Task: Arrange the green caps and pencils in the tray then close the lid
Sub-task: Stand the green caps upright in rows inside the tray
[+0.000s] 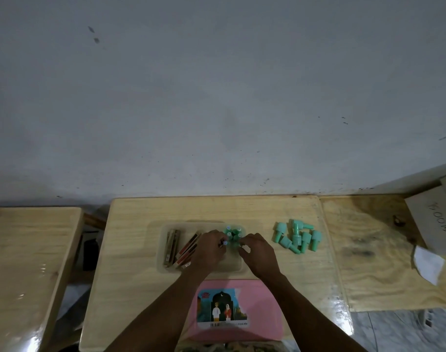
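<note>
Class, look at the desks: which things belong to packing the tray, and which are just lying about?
Belong to the job: tray, pencils, caps in tray, loose caps, pink lid, left hand, right hand.
Just lying about: grey box, white paper.

We have one view only, from a camera worn on the head, so no second view shares the scene. It faces forward and steeply down, with the tray (pixel 229 266) just below the picture's middle and near us. Beyond the tray, the wall (pixel 216 97) fills the upper half. The wide lens bends the table (pixel 140 224) edges on either side of the tray. Below the tray, both forearms enter from the bottom edge, and the left hand (pixel 208 251) and right hand (pixel 258 252) meet over it.
</note>
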